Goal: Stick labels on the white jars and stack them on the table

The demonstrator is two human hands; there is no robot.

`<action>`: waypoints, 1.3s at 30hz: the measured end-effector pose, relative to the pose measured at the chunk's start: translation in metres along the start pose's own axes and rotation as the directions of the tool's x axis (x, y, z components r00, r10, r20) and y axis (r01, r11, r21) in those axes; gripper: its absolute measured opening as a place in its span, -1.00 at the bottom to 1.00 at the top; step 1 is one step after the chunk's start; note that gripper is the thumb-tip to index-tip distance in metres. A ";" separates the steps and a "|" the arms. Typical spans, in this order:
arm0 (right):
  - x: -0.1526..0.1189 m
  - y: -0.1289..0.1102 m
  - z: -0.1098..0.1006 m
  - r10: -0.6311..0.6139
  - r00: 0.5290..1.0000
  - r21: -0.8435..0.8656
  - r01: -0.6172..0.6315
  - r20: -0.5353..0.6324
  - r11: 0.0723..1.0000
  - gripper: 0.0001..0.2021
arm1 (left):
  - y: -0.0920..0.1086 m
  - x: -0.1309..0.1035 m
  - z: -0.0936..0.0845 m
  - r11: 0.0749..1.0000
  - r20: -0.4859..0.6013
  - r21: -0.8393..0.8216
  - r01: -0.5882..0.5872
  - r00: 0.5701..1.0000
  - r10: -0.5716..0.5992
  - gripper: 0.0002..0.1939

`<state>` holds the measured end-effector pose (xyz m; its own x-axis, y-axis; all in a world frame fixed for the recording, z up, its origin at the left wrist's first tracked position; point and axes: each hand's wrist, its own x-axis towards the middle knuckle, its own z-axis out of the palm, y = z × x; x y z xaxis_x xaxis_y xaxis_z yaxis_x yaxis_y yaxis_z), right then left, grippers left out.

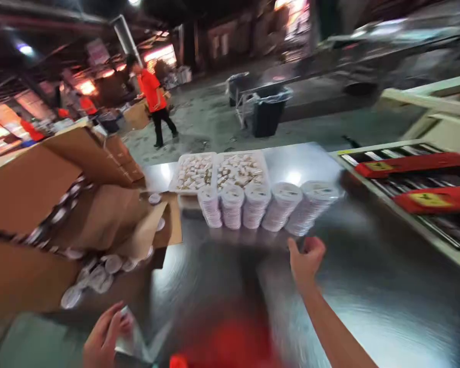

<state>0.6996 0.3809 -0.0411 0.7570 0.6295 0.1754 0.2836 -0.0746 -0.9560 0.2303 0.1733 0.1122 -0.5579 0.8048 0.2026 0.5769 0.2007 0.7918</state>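
As five stacks of round, clear-edged pieces (pixel 256 207) stand in a row at 12 o'clock on a shiny metal table (pixel 214 276), a worker's right hand (pixel 307 260) hovers at 1 o'clock, thumb and forefinger apart, just below the rightmost stack. The left hand (pixel 105 332), at 7 o'clock, has its thumb and fingers together on a piece of clear plastic (pixel 132 337). Behind the row sit two side-by-side tubs (pixel 215 174) filled with small white and gold-toned pieces. An open cardboard box (pixel 26 276) tilts at 9 o'clock, loose round pieces (pixel 99 276) at its near edge. At 2 o'clock lies a pale-framed tray (pixel 429 225) crossed by red strips. Beyond the table, a person in an orange-red shirt (pixel 152 92) appears at 11 o'clock, a black bin (pixel 268 117) at 12.
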 end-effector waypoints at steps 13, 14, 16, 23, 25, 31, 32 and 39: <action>-0.374 -0.225 0.018 -0.289 0.110 0.307 -0.243 0.951 0.920 -0.88 | -0.013 -0.040 -0.051 0.977 0.162 -0.210 -0.038 0.984 0.073 -0.68; -0.384 -0.226 0.023 -0.265 0.095 0.280 -0.248 0.960 0.927 -0.90 | -0.025 -0.040 -0.059 0.967 0.173 -0.254 0.005 0.984 0.040 -0.70; -0.406 -0.225 0.033 -0.211 0.079 0.225 -0.270 0.974 0.936 -0.88 | -0.051 -0.038 -0.073 0.926 0.207 -0.361 0.111 0.978 -0.036 -0.72; -0.496 -0.222 0.070 -0.145 -0.038 0.129 -0.267 0.989 0.955 -0.81 | -0.120 -0.025 -0.123 0.745 0.270 -0.551 0.377 0.925 -0.268 -0.67; -0.512 -0.217 0.087 -0.173 -0.119 0.146 -0.206 0.978 0.967 -0.77 | -0.136 -0.021 -0.139 0.740 0.249 -0.543 0.396 0.918 -0.309 -0.64; -0.509 -0.176 0.185 -0.114 -0.313 0.291 0.605 0.943 0.741 -0.32 | -0.212 -0.023 -0.201 0.771 -0.107 -0.445 0.455 0.828 -0.550 -0.47; -0.506 -0.168 0.205 -0.065 -0.317 0.288 0.734 0.946 0.614 -0.21 | -0.227 -0.025 -0.210 0.764 -0.142 -0.425 0.485 0.799 -0.585 -0.43; -0.503 -0.156 0.332 -0.133 -0.466 0.483 0.859 0.875 0.166 0.07 | -0.291 0.012 -0.204 0.815 -0.100 -0.266 0.514 0.827 -0.554 -0.44</action>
<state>0.0792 0.3329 -0.0578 -0.9055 0.3930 -0.1601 0.4132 0.9025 -0.1218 -0.0664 0.0107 0.0017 -0.8402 0.4985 -0.2137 0.0249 0.4290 0.9029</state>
